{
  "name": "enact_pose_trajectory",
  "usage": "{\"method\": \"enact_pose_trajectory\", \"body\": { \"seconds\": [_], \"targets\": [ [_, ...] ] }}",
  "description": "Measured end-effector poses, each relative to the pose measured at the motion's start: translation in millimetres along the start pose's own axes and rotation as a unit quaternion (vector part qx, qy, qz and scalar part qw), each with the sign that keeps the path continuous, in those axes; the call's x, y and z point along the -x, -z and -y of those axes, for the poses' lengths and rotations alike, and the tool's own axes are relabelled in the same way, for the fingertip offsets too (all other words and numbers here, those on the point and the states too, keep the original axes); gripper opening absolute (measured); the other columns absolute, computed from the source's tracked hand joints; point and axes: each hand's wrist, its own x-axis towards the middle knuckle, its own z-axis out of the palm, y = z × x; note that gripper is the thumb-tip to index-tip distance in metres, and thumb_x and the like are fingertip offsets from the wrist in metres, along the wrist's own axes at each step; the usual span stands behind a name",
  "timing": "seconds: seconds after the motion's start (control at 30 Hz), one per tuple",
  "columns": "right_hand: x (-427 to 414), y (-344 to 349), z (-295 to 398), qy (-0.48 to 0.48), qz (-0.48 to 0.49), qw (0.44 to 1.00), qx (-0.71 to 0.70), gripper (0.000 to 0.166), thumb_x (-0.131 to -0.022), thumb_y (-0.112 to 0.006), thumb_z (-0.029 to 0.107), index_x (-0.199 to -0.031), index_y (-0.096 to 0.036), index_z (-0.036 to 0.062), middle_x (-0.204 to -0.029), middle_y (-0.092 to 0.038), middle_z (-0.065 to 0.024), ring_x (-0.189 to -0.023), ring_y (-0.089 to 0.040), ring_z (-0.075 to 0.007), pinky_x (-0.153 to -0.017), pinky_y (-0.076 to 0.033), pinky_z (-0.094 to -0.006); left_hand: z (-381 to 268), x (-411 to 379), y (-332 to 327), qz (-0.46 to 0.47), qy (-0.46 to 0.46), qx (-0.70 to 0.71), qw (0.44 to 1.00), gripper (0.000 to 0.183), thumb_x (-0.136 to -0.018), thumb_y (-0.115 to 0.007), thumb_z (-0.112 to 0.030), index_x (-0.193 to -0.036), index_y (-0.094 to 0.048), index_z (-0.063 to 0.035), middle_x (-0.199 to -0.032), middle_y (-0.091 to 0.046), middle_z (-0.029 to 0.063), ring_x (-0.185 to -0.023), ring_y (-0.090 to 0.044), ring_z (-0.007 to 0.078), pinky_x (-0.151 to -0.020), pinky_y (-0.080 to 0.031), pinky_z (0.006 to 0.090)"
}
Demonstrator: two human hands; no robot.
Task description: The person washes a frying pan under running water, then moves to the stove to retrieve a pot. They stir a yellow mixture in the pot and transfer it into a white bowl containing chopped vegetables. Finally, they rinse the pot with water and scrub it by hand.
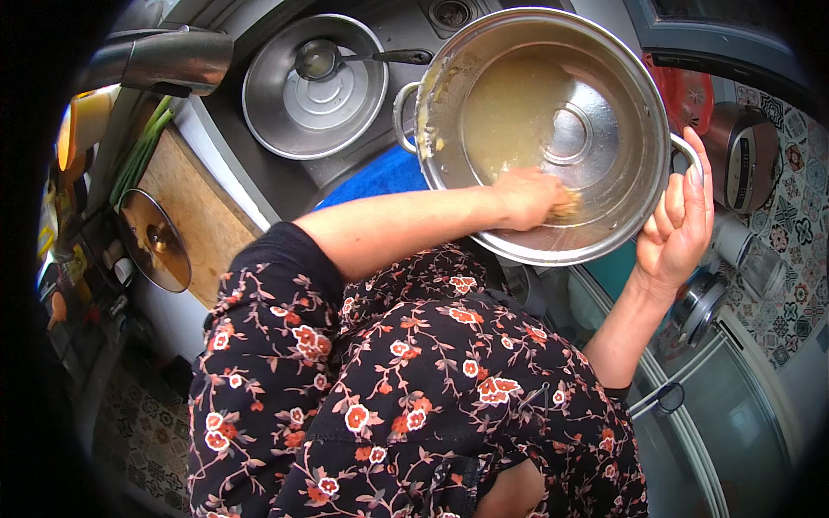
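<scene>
A large steel pot [622, 194] is held tilted over the sink edge, with cloudy yellowish liquid pooled inside and food residue stuck to its left inner wall. My left hand [532, 199] is inside the pot, closed around a tan scrubber [567, 204], partly hidden and blurred, near the lower wall. My right hand [677, 213] grips the pot's right loop handle [688, 155]. The left loop handle [404, 116] is free. Left of the pot, a metal basin [269, 116] rests in the sink, holding a ladle [317, 60] with some liquid in its bowl.
The faucet [178, 61] juts in at upper left. A blue cloth [382, 178] lies below the basin. Further left are a wooden cutting board [194, 188], green onions [142, 146] and a glass lid [155, 259]. A small appliance [741, 155] and glass jar [764, 262] stand right.
</scene>
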Motion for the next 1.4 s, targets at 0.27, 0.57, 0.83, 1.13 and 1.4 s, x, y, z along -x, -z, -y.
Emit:
{"method": "enact_pose_trajectory", "body": {
  "seconds": [0.27,0.57,0.83,1.13,1.4],
  "targets": [
    [2.7,9.7,-2.7,0.004,-0.010,1.000,-0.004,0.039,-0.097,-0.040,0.014,-0.132,-0.037,-0.0028,-0.049,-0.026,0.0086,-0.037,-0.018,0.0021,-0.032,-0.015,-0.0162,42.3,-1.2,36.1,0.000,0.027,-0.347,0.938,0.026,-0.080,-0.055,-0.022,-0.096,-0.066,-0.0040,-0.107,-0.061,0.0139,-0.105,-0.056,0.0254,-0.085,-0.046,0.0403],
    [-0.2,10.2,-4.0,0.009,0.011,1.000,-0.006,0.038,-0.097,-0.040,0.014,-0.131,-0.038,-0.0021,-0.051,-0.026,0.0089,-0.038,-0.018,0.0021,-0.033,-0.015,-0.0163,-47.3,-46.4,30.3,0.039,0.035,0.126,0.991,0.028,-0.079,-0.050,-0.020,-0.097,-0.064,-0.0045,-0.099,-0.064,0.0196,-0.093,-0.062,0.0300,-0.082,-0.046,0.0402],
    [-4.6,9.1,-4.2,0.018,0.003,1.000,0.003,0.037,-0.097,-0.040,0.013,-0.130,-0.039,-0.0036,-0.051,-0.025,0.0093,-0.038,-0.017,0.0023,-0.033,-0.014,-0.0168,-80.0,42.1,27.0,-0.250,-0.081,0.316,0.912,0.028,-0.088,-0.045,-0.016,-0.112,-0.051,-0.0029,-0.110,-0.053,0.0191,-0.101,-0.052,0.0348,-0.087,-0.041,0.0414],
    [-7.5,16.2,-3.0,0.020,-0.002,1.000,0.004,0.037,-0.096,-0.043,0.013,-0.129,-0.041,-0.0031,-0.052,-0.026,0.0089,-0.039,-0.016,0.0022,-0.032,-0.013,-0.0165,12.2,83.7,45.2,-0.023,-0.192,0.064,0.979,0.033,-0.076,-0.055,0.001,-0.107,-0.058,-0.0126,-0.114,-0.054,0.0085,-0.109,-0.052,0.0302,-0.090,-0.045,0.0391],
    [-10.9,16.4,-4.1,0.012,-0.028,1.000,0.003,0.035,-0.098,-0.038,0.012,-0.130,-0.040,-0.0019,-0.051,-0.025,0.0089,-0.038,-0.017,0.0021,-0.032,-0.017,-0.0153,-54.8,48.7,40.3,-0.188,-0.297,0.207,0.913,0.024,-0.079,-0.056,-0.007,-0.102,-0.053,-0.0046,-0.109,-0.051,0.0125,-0.100,-0.054,0.0320,-0.082,-0.047,0.0392]
  ]
}}
